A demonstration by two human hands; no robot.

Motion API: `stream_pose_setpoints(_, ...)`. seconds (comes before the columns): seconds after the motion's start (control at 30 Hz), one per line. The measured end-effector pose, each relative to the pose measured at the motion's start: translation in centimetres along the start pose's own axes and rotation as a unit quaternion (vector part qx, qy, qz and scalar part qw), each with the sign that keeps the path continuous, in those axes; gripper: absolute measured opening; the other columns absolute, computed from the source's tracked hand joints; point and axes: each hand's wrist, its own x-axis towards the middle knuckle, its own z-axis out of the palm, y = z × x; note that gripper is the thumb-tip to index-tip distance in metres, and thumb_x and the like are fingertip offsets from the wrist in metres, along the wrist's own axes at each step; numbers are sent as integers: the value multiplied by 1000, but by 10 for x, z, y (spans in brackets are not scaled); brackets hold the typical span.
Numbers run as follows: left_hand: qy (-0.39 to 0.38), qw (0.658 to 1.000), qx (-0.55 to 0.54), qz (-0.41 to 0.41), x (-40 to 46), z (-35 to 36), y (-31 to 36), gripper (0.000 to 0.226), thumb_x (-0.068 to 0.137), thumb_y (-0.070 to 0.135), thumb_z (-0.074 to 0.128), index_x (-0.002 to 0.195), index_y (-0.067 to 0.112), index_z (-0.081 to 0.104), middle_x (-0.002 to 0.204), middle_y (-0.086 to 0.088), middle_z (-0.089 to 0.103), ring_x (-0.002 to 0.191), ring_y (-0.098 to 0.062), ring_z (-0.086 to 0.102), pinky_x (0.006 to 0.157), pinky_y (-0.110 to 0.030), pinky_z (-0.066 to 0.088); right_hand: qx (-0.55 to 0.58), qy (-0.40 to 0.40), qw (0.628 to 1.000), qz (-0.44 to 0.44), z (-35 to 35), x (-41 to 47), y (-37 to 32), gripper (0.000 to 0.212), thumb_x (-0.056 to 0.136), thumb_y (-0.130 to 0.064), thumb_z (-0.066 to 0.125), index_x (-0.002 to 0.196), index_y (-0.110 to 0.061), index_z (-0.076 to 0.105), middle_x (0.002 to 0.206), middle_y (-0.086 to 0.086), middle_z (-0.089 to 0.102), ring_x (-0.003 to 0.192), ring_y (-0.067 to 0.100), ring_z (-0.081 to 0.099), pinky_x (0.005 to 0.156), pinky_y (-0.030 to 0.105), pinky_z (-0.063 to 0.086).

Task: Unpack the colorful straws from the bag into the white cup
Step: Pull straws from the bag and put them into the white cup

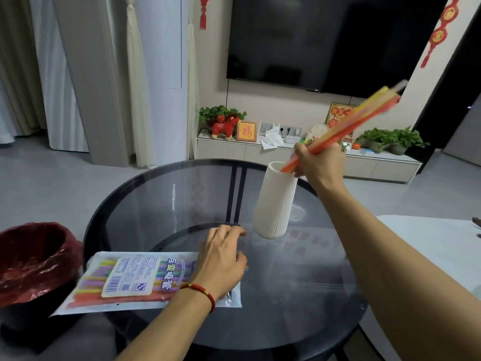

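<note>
Nearest the camera, the left hand (221, 259) rests with loosely bent fingers on the open end of the straw bag (145, 281), which lies flat on the round glass worktop (286, 295) with straws left inside. Beyond it, the right hand (318, 162) grasps a bundle of colorful straws (348, 126), their lower tips at the mouth of the ribbed white cup (276, 201). The bundle slants steeply; bringing it upright before letting go should keep the tall cup from tipping.
</note>
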Motion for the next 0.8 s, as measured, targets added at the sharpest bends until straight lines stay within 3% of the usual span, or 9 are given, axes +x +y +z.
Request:
stream_pose_setpoints(0.1,-3,1000,1,-4,1,-1,0,41,88,16,55,128,24,53,129,4,51,121,-17,41,104,-38,38,-74,-47,996,1,7,9,-7,21,96,-21,73,90,-1,71,73,14,75,41,13,69,40,22,55)
stream_pose_setpoints(0.17,-4,1000,-3,-6,1,-2,-1,42,88,15,55,128,24,53,128,4,52,121,-17,41,104,-36,38,-104,-74,992,13,9,13,-13,30,94,-27,76,94,2,73,71,11,72,42,15,65,35,18,48)
stream_pose_setpoints(0.3,-9,1000,-7,-10,1,-3,0,45,87,14,55,131,24,51,130,3,51,122,-18,41,105,-36,38,-122,-98,987,23,9,16,-23,47,89,-49,78,88,-2,71,71,10,70,49,18,64,43,27,51)
stream_pose_setpoints(0.4,2,1000,-21,-6,1,-6,0,52,86,12,54,136,22,47,131,1,52,122,-19,42,105,-35,37,-119,-80,990,11,8,16,-27,60,87,-53,78,93,6,73,79,16,75,60,29,71,57,43,63)
stream_pose_setpoints(0.47,6,1000,-24,-5,-1,-7,0,53,87,13,54,138,22,45,131,0,52,122,-19,42,105,-35,37,-117,-46,992,-4,6,16,-28,57,87,-52,78,100,3,77,89,14,77,76,33,75,70,52,65)
stream_pose_setpoints(0.6,0,1000,-21,-11,-1,-8,-1,52,90,16,55,139,23,43,133,1,52,124,-19,41,106,-34,37,-73,-3,997,-34,4,15,-28,39,93,-40,74,108,-4,76,101,11,77,88,30,75,81,51,65)
stream_pose_setpoints(0.7,-4,1000,-17,-12,-2,-8,-1,51,90,16,55,139,22,43,133,0,52,124,-19,41,106,-34,36,-121,-16,989,-90,7,12,-22,22,98,-20,68,103,-2,78,89,0,66,84,23,69,84,47,63)
stream_pose_setpoints(0.8,-12,1000,-7,-7,-2,-8,-2,51,89,17,56,138,21,44,133,-1,52,124,-20,42,105,-34,36,-164,19,975,-148,8,9,-16,22,101,-20,63,100,-3,77,89,1,60,89,21,57,82,34,48)
